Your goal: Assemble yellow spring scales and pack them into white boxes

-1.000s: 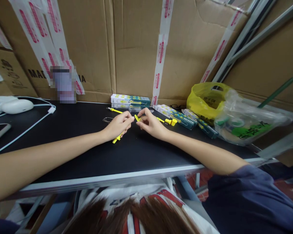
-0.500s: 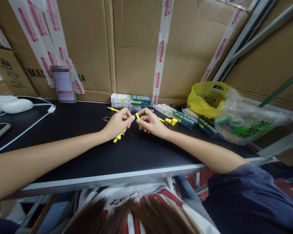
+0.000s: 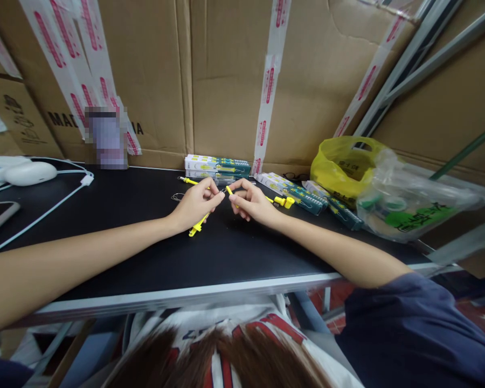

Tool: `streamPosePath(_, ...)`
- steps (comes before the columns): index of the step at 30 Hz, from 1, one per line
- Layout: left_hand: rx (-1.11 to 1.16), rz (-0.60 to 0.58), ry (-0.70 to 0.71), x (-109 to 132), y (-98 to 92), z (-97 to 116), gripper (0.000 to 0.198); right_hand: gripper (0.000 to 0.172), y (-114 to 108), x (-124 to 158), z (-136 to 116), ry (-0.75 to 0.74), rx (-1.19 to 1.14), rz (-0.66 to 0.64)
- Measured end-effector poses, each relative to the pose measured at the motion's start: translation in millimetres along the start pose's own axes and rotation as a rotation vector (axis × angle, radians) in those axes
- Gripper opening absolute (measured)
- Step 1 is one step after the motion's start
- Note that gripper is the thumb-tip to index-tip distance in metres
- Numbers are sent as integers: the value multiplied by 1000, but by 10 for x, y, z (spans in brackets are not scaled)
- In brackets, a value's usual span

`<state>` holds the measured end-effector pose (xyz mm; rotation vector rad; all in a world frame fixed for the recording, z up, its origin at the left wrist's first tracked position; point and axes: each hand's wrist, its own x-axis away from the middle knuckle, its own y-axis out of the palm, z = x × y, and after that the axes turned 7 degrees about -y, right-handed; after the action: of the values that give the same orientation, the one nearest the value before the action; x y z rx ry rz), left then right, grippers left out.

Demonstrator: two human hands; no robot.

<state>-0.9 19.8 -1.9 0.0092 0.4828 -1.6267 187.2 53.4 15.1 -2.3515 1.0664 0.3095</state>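
Observation:
My left hand (image 3: 196,206) is closed around a thin yellow plastic stick (image 3: 198,225) whose lower end juts out below my palm. My right hand (image 3: 251,202) pinches a small yellow piece (image 3: 228,191) between thumb and forefinger. The fingertips of both hands meet above the black tabletop (image 3: 145,253), and a tiny metal part seems to sit between them. Another yellow stick (image 3: 189,181) lies just behind my left hand, and a yellow part with a round cap (image 3: 283,201) rests to the right of my right hand.
Green-and-white packaged boxes (image 3: 217,165) lie against the cardboard wall, more (image 3: 295,193) to the right. A yellow bag (image 3: 343,168) and a clear plastic bag (image 3: 408,202) fill the right side. A wire loop (image 3: 178,196), white cable (image 3: 44,213) and white device (image 3: 24,172) lie left.
Both hands have shifted slightly and their fingertips have closed together; the small yellow piece in my right hand has tilted a little toward my left hand.

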Motion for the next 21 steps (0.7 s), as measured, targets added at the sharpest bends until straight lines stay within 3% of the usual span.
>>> streamPosePath(21,-69,26,50,-10,-17,-28,21,31,-43,-20,12,27,-22,-61)
